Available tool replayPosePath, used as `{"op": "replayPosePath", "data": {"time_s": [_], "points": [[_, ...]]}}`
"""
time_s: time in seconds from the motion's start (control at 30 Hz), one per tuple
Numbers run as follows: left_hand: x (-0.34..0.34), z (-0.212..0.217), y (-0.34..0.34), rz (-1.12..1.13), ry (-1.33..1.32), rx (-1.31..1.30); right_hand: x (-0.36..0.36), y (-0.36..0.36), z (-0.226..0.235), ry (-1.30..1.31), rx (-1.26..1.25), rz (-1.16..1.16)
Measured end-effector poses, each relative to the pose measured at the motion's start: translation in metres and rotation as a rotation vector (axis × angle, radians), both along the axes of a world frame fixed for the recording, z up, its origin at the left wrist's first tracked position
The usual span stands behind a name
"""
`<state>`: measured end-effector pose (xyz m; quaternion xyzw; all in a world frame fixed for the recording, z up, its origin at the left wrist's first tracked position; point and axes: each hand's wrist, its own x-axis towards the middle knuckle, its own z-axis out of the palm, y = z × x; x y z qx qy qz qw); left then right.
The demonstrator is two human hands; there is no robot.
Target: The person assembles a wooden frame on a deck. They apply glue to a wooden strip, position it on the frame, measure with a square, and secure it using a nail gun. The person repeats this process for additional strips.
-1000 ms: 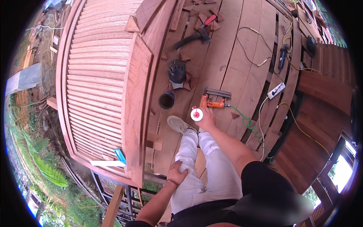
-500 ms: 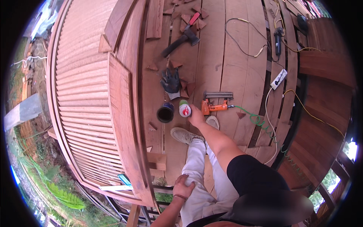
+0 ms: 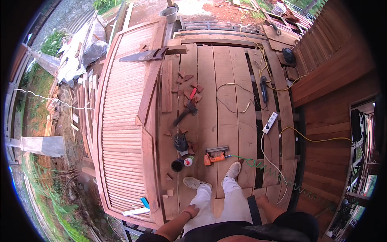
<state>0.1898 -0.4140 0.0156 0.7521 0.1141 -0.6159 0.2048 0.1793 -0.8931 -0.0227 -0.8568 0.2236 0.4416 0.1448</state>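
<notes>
My left hand (image 3: 190, 211) lies on my left thigh, its fingers apart and holding nothing. My right hand (image 3: 263, 202) is low at my right side, next to a dark flat strap (image 3: 254, 209); its fingers are too hidden to read. Ahead of my shoes, a small white-and-green bottle (image 3: 188, 161) with a red top stands beside a dark open can (image 3: 177, 165). Just beyond them lies a dark work glove (image 3: 180, 142). To their right is an orange nail gun (image 3: 214, 159) with a green coiled air hose (image 3: 262, 164).
A louvred wooden panel (image 3: 121, 121) fills the left, with a handsaw (image 3: 145, 55) on its far end and a try square (image 3: 137, 211) near. A hatchet (image 3: 186, 112) lies among wood scraps. Rightward are an angle grinder (image 3: 264, 90), cords, a power strip (image 3: 269, 122) and deck gaps.
My right hand has let go of the bottle and drawn back to my right side. The bottle stays by the can. My view has tilted up, showing more of the far deck.
</notes>
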Motion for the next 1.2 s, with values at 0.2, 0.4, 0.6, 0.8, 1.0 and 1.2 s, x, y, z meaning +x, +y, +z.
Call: {"op": "replayPosePath", "data": {"time_s": [0.2, 0.4, 0.6, 0.8, 1.0, 1.2], "points": [[0.042, 0.026, -0.017, 0.09, -0.068, 0.051, -0.047, -0.065, 0.027, 0.019, 0.139, 0.112], [0.091, -0.023, -0.006, -0.229, -0.165, -0.226, 0.024, -0.067, 0.016, -0.249, 0.184, -0.213], [0.19, -0.031, -0.009, -0.394, -0.425, -0.196, 0.072, -0.056, 0.081, -0.536, 0.312, -0.766], [0.237, 0.009, -0.035, -0.47, -0.45, -0.173, -0.029, -0.026, 0.108, -0.394, 0.139, -0.489], [0.246, 0.031, -0.02, -1.083, -0.603, -0.188, -0.109, 0.02, 0.1, -0.163, -0.085, -0.58], [0.249, 0.039, 0.031, -0.892, -0.401, -0.114, -0.083, 0.055, 0.17, -0.354, 0.157, -0.945]]}}
